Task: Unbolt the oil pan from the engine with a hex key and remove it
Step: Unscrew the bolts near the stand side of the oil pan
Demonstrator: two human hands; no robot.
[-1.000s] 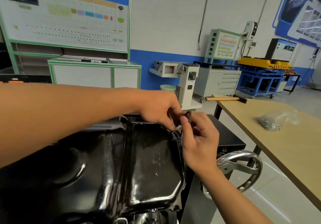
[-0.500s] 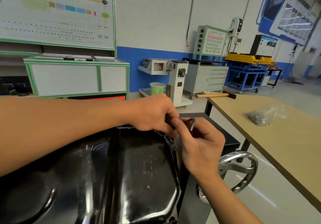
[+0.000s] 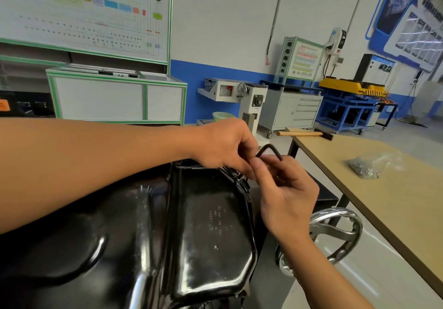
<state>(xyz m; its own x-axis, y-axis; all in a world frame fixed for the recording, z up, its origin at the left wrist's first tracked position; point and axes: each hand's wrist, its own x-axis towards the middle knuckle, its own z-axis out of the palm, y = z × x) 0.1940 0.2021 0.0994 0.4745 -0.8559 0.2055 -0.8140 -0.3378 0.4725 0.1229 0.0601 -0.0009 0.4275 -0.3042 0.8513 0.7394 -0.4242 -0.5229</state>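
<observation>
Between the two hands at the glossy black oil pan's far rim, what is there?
A black L-shaped hex key, held by the left hand and right hand; head view shows it.

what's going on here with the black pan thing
A person is working a hex key at the far right corner of the black oil pan, which is not yet lifted off. The left hand reaches across the pan, the right hand comes up from below, and both pinch the key at the pan's rim. The key's tip is hidden behind the hands. A bag of hardware and a hammer lie on the wooden table to the right.
</observation>
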